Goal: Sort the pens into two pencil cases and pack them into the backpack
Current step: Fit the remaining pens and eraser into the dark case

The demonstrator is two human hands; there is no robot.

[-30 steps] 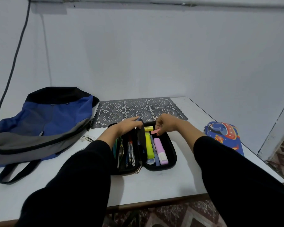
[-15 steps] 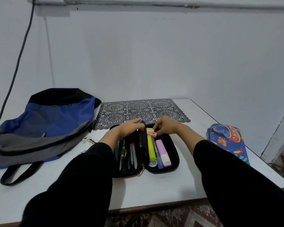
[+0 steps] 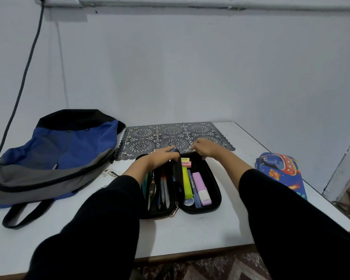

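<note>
A black pencil case (image 3: 215,194) lies open on the white table (image 3: 200,229). Its left half holds several pens (image 3: 163,188). Its right half holds a yellow highlighter (image 3: 187,184), a blue pen, a lilac highlighter (image 3: 201,187) and two small erasers (image 3: 185,161). My left hand (image 3: 160,158) grips the middle divider flap (image 3: 177,168) at the case's far end. My right hand (image 3: 205,147) has its fingers curled over the far rim of the right half. A blue rocket-print pencil case (image 3: 281,172) lies shut at the right. The blue and grey backpack (image 3: 55,156) lies on the left.
A dark lace-pattern placemat (image 3: 170,136) lies behind the black case, against the wall. The backpack's black strap (image 3: 18,215) trails toward the table's front edge. A cable (image 3: 22,83) runs down the wall at the left. The table's right edge is next to the rocket case.
My right hand has let go of the pink eraser, which now lies in the right half, and has moved back to the case's far rim. My left hand stays on the divider.
</note>
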